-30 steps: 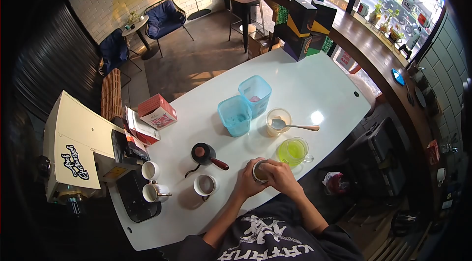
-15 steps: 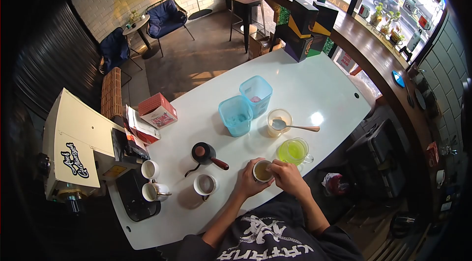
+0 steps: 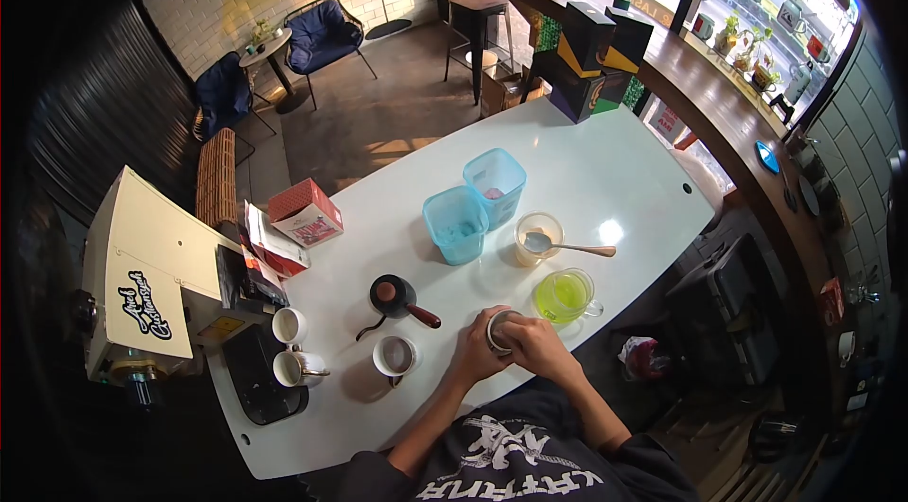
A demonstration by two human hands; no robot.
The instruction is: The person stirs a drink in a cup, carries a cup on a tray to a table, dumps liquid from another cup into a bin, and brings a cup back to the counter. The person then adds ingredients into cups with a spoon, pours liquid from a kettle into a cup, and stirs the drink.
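My left hand (image 3: 480,351) is wrapped round the left side of a small cup (image 3: 496,332) at the table's near edge. Over the cup's right side is my right hand (image 3: 532,341), its fingers closed and partly covering the opening; what they pinch, if anything, is hidden. A glass mug of green liquid (image 3: 565,296) stands just beyond my right hand. Behind it, a spoon (image 3: 582,247) rests across a clear tub (image 3: 539,237). To the left are a white cup (image 3: 394,356) and a black pot with a wooden handle (image 3: 392,296).
Two blue containers (image 3: 456,223) stand mid-table. A cream machine (image 3: 156,280), two white cups (image 3: 289,326), a black tray (image 3: 255,388) and a red-white box (image 3: 305,211) are on the left. Black boxes (image 3: 591,57) stand at the far end.
My right hand moved off the cup's opening to its right side, showing the liquid inside, then came back over the cup. The view has shifted slightly.
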